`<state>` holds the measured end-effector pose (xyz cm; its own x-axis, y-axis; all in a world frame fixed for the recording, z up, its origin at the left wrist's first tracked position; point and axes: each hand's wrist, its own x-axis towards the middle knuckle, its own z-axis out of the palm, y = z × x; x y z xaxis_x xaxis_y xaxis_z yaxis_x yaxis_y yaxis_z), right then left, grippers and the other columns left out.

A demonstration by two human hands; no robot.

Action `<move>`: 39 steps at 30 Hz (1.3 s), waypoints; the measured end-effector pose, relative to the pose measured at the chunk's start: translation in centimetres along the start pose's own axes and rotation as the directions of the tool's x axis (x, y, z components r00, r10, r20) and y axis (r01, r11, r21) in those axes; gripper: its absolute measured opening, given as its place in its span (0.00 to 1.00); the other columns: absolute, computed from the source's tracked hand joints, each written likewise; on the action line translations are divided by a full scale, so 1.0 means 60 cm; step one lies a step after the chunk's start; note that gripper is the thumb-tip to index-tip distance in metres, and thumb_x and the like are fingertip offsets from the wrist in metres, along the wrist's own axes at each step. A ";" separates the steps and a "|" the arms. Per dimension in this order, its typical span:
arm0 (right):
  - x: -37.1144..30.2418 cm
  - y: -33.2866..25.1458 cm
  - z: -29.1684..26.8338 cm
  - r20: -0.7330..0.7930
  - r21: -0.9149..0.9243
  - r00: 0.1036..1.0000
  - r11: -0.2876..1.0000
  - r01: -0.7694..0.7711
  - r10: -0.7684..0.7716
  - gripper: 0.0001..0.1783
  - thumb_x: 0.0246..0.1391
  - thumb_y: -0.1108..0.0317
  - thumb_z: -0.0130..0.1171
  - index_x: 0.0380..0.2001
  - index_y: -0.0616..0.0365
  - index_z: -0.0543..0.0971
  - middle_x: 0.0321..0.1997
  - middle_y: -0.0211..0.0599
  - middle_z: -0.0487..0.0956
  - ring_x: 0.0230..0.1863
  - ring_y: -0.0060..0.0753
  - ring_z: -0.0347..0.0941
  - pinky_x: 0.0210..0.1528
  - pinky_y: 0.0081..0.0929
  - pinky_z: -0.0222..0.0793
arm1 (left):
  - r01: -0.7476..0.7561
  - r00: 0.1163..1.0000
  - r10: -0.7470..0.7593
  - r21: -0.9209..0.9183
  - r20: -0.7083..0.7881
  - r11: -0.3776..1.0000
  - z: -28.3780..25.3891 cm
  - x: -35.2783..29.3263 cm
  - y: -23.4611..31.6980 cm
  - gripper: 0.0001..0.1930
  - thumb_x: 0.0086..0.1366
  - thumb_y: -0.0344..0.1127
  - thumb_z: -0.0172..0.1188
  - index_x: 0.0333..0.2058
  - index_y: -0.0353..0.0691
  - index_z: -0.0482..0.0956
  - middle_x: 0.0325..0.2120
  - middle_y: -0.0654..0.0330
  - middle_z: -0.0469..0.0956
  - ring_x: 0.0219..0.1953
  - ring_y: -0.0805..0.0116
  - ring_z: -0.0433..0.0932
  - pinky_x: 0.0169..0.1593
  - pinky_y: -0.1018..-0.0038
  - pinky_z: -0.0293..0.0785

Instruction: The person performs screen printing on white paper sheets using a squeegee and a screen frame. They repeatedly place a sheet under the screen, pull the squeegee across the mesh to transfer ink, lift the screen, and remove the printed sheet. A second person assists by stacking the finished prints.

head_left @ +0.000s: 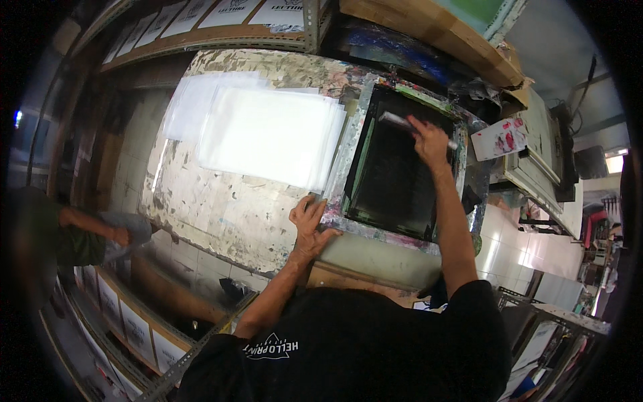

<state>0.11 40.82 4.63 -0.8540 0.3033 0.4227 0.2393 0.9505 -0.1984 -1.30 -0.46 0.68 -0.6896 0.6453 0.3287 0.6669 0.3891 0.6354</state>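
Observation:
My right hand (432, 142) is closed on a squeegee (396, 120), a pale bar lying slantwise over the far part of a screen-printing frame. The frame's mesh (395, 181) is covered with black ink, and its ink-stained border (351, 144) rests on the worktable. At the near left corner of the frame, my left hand (310, 224) rests with its thumb and fingers apart. Left of the frame lies a stack of white translucent sheets (264, 134), its edges uneven. Between my right palm and the squeegee, part of the bar is hidden.
The worktable (221, 211) is pale and paint-stained. Metal shelving (311, 27) with printed boxes stands beyond it. At the left, another person's arm (94, 226) reaches near a grey-white bundle (130, 234). A red-stained white card (499, 139) sits right of the frame. More shelves (151, 335) stand at lower left.

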 end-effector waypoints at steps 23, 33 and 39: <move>0.070 -0.204 -0.446 -0.133 0.035 0.990 0.998 0.055 -0.050 0.32 0.34 0.54 0.77 0.48 0.46 0.84 0.40 0.46 0.85 0.39 0.49 0.81 0.43 0.36 0.75 | 0.230 0.952 -0.236 -0.054 -0.193 0.972 0.019 0.164 0.044 0.27 0.58 0.39 0.70 0.54 0.35 0.77 0.38 0.54 0.81 0.44 0.56 0.76 0.46 0.60 0.70; 0.150 -0.163 -0.466 -0.197 0.034 0.979 0.998 0.056 -0.048 0.29 0.42 0.41 0.72 0.45 0.47 0.86 0.43 0.42 0.85 0.44 0.46 0.81 0.49 0.36 0.75 | 0.372 0.875 -0.446 -0.331 -0.185 0.867 0.087 0.123 0.032 0.10 0.57 0.35 0.70 0.30 0.33 0.84 0.26 0.54 0.82 0.25 0.63 0.78 0.35 0.70 0.74; 0.155 -0.158 -0.471 -0.189 0.053 0.981 0.998 0.044 -0.034 0.27 0.43 0.44 0.72 0.45 0.45 0.86 0.44 0.42 0.85 0.44 0.45 0.82 0.48 0.37 0.75 | 0.404 0.744 -0.649 -0.667 -0.159 0.626 -0.013 0.164 0.015 0.09 0.62 0.31 0.67 0.33 0.29 0.83 0.27 0.59 0.82 0.31 0.74 0.74 0.40 0.75 0.72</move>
<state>2.96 36.55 35.43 -0.7590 0.2786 0.5885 0.1763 0.9580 -0.2262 -7.71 5.73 5.06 -0.9908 0.1230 -0.0567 -0.0488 0.0658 0.9966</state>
